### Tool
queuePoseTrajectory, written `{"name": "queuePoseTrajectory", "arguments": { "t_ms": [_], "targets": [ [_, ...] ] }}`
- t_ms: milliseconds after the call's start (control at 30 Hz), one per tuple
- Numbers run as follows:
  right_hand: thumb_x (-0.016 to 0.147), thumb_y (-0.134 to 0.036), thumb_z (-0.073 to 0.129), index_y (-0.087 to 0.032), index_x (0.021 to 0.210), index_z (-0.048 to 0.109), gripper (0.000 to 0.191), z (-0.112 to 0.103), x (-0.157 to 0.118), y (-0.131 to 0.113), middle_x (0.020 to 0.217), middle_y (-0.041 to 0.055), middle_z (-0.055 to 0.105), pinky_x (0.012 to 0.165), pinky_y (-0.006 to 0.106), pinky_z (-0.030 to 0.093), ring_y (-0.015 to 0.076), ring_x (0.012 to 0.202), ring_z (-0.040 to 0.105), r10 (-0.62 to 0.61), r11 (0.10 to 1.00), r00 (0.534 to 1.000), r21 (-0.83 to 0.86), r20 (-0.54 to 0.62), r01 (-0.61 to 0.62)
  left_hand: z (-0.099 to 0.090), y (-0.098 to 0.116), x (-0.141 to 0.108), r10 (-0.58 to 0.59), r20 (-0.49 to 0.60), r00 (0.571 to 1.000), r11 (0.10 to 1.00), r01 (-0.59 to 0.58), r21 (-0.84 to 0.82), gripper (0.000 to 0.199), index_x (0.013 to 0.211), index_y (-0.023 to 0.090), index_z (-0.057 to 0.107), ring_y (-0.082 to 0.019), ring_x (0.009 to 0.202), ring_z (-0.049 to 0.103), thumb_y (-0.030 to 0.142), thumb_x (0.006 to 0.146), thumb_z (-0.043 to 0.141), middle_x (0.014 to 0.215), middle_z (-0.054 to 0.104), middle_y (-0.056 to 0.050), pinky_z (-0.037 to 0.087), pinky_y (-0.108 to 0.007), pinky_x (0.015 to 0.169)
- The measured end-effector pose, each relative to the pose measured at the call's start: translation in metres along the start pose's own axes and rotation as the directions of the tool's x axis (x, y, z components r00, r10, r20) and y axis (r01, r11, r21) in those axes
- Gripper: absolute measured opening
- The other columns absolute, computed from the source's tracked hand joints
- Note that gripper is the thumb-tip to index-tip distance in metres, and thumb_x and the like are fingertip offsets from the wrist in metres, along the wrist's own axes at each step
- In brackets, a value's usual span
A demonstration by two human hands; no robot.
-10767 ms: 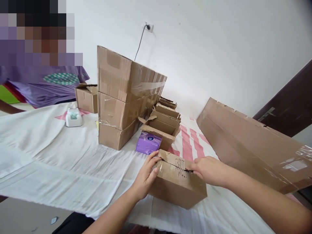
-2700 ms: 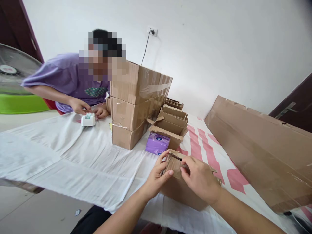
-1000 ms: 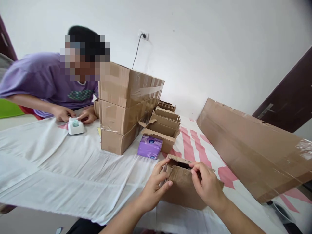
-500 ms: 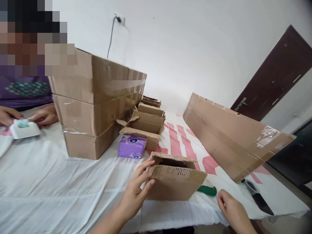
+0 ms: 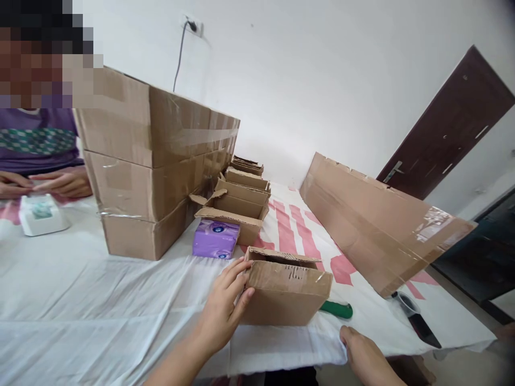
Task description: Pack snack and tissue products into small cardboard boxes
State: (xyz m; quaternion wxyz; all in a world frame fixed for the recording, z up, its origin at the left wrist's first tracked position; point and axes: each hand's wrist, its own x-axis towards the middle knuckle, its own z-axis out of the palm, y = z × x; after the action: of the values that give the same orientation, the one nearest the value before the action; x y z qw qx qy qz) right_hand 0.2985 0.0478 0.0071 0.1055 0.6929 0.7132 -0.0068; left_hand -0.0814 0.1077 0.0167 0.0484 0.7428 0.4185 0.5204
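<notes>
A small cardboard box [image 5: 281, 308] stands before me near the table's front edge, its top flaps partly raised and a narrow gap between them. My left hand [image 5: 225, 305] grips the box's left end, fingers at the upper corner and thumb on the front face. Low at the table edge, my right hand [image 5: 364, 351] is closed beside the white cloth [image 5: 289, 348]; whatever its fingers hold is hidden. A green handle [image 5: 338, 309] sticks out from behind the box, its other end out of sight. Beyond my left hand lies a purple tissue pack [image 5: 216, 239].
Stacked taped cartons [image 5: 129, 187] form a wall on the left, with several open boxes [image 5: 237, 203] behind. A long cardboard panel [image 5: 374, 225] stands at right, near a tape roll [image 5: 409, 304] and a dark flat object [image 5: 424, 329]. Another person's hands [image 5: 60, 182] are near a white dispenser [image 5: 42, 214].
The box's front flap has tilted inward, narrowing the opening. My right hand has moved left and down toward the table edge. The other person's hands have moved back from the white dispenser.
</notes>
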Motion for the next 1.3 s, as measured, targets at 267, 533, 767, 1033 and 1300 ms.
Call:
{"name": "queuePoseTrajectory", "arguments": {
  "t_ms": [267,533,767,1033,1300],
  "targets": [
    [0.070,0.005,0.037,-0.021,0.099,0.063,0.047,0.042,-0.012,0.012,0.104,0.0087,0.065,0.079,0.028,0.047,0.0211,0.095,0.062,-0.094,0.995,0.973,-0.010,-0.211,0.094,-0.006,-0.001,0.001,0.018,0.021,1.000,1.000,-0.018,-0.026,0.016,0.103,0.021,0.061,-0.027,0.129,0.048,0.026,0.093,0.050,0.131,0.058,-0.011,0.046,-0.046,0.105],
    [0.071,-0.001,0.046,-0.019,0.117,0.061,0.051,0.103,-0.021,0.037,0.111,0.0107,0.067,0.085,0.034,0.053,0.0260,0.101,0.062,-0.294,0.956,0.796,-0.165,-0.529,0.244,-0.010,0.008,0.003,0.121,-0.011,0.993,0.987,-0.121,-0.108,0.027,0.106,0.024,0.062,-0.026,0.132,0.045,0.010,0.089,0.045,0.127,0.061,-0.008,0.045,-0.045,0.104],
    [0.088,-0.023,0.045,-0.022,0.110,0.059,0.026,0.038,-0.027,0.025,0.108,0.0100,0.063,0.082,0.034,0.055,0.0208,0.092,0.065,-0.061,0.912,0.914,0.349,-0.402,0.215,-0.018,0.012,0.002,0.182,0.034,0.983,0.964,-0.172,-0.203,0.026,0.109,0.023,0.062,-0.029,0.127,0.049,0.017,0.084,0.054,0.119,0.064,-0.009,0.046,-0.048,0.102],
    [0.084,-0.027,0.048,-0.021,0.080,0.058,0.012,0.009,-0.032,0.018,0.078,0.0025,0.063,0.069,0.031,0.050,0.0180,0.070,0.060,0.076,0.841,0.943,0.529,-0.323,0.113,-0.015,0.011,0.005,0.195,0.032,0.980,0.957,-0.183,-0.224,0.027,0.111,0.023,0.061,-0.030,0.124,0.051,0.019,0.085,0.058,0.115,0.066,-0.008,0.046,-0.048,0.101],
    [0.088,-0.029,0.044,-0.020,0.079,0.057,0.018,0.016,-0.037,0.019,0.070,-0.0004,0.061,0.066,0.028,0.048,0.0166,0.067,0.059,0.077,0.800,0.961,0.591,-0.265,0.099,-0.010,0.010,0.004,0.183,0.019,0.983,0.963,-0.175,-0.207,0.026,0.110,0.023,0.061,-0.029,0.123,0.052,0.018,0.085,0.058,0.112,0.066,-0.007,0.045,-0.049,0.101]
  ]
}}
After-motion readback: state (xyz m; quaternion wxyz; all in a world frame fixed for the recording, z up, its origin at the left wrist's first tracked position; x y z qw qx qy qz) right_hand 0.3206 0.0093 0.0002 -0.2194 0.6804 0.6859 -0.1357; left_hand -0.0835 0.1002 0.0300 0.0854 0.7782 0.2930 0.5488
